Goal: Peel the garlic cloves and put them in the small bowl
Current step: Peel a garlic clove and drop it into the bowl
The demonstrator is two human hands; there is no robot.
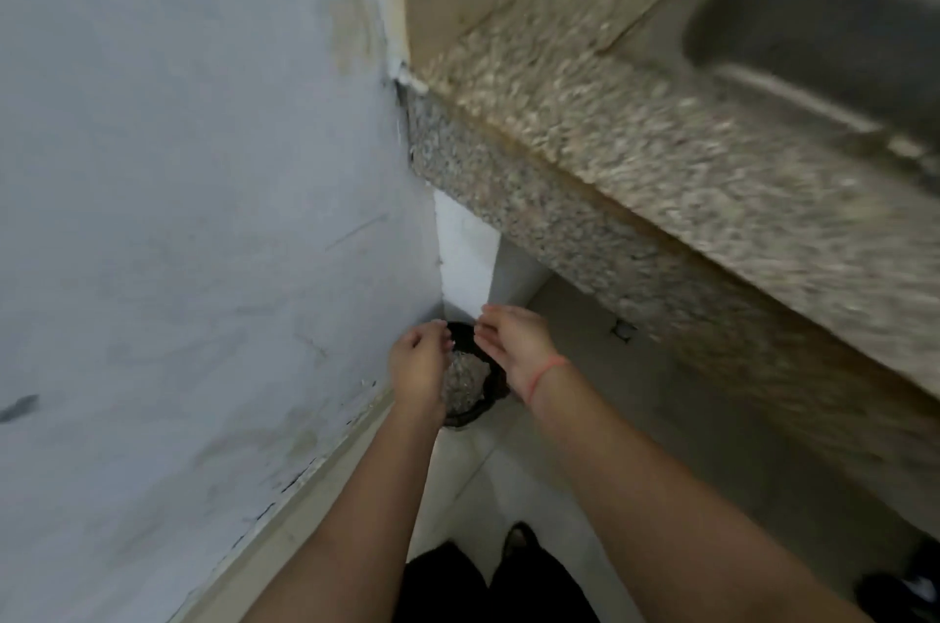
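Both my hands hang over a black bin that stands on the floor in the corner, with pale flaky scraps inside it. My left hand is above the bin's left rim, its fingers loosely curled downward with nothing visible in them. My right hand is above the right rim with relaxed, nearly straight fingers and a red string round the wrist. The hands are a little apart. No garlic clove and no small bowl is in view. The picture is blurred.
A pale wall fills the left side. A speckled granite counter with a steel sink juts out at upper right, above the tiled floor. My legs and a foot show at the bottom.
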